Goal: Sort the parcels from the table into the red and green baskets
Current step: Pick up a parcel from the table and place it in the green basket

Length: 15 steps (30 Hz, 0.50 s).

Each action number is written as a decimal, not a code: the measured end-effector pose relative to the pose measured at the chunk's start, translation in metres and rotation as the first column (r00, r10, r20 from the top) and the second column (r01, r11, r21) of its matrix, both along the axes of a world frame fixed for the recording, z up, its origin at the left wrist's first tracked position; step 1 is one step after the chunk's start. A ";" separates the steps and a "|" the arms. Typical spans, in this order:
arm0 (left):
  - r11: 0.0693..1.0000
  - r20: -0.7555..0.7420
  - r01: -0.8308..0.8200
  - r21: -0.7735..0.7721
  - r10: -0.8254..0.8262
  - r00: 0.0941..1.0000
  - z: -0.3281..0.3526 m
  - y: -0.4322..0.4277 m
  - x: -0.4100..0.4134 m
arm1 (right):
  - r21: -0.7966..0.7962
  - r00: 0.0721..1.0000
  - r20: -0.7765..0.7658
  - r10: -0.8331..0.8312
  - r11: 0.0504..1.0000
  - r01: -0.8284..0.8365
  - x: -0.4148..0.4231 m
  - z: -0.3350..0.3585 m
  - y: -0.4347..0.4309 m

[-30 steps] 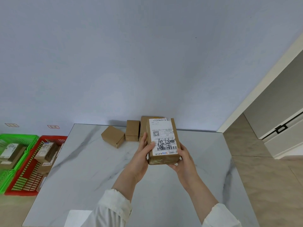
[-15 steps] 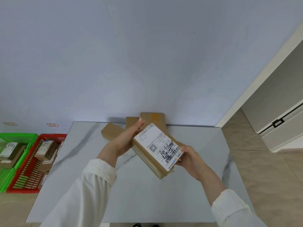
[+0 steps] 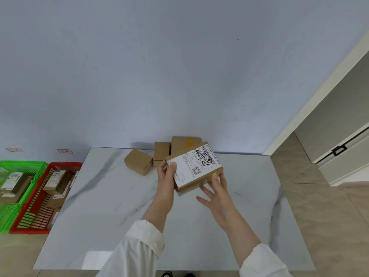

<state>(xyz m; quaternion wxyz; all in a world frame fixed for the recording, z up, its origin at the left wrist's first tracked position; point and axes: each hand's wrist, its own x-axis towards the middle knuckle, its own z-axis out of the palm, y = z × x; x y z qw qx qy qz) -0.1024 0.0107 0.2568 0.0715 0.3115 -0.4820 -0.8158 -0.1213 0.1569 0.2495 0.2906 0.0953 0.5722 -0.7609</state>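
In the head view we saw the left hand (image 3: 166,177) gripping the labelled parcel (image 3: 196,166) at its left end, thumb on the label, above the table (image 3: 111,196). The right hand (image 3: 216,194) was spread wide, and only its thumb touched the parcel's near edge. Three plain boxes (image 3: 137,161) lay behind it. The red basket (image 3: 64,164) and the green basket (image 3: 24,162) stood to the left.

Three boxes (image 3: 137,163) are grouped at the table's (image 3: 119,206) far edge; two baskets (image 3: 65,165) holding parcels (image 3: 57,177) are set left of it.
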 end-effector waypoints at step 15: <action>0.910 0.006 0.402 -0.104 -0.404 0.915 -0.007 -0.005 0.010 | 0.163 0.994 -0.096 0.050 0.986 -0.033 -0.035 0.012 0.012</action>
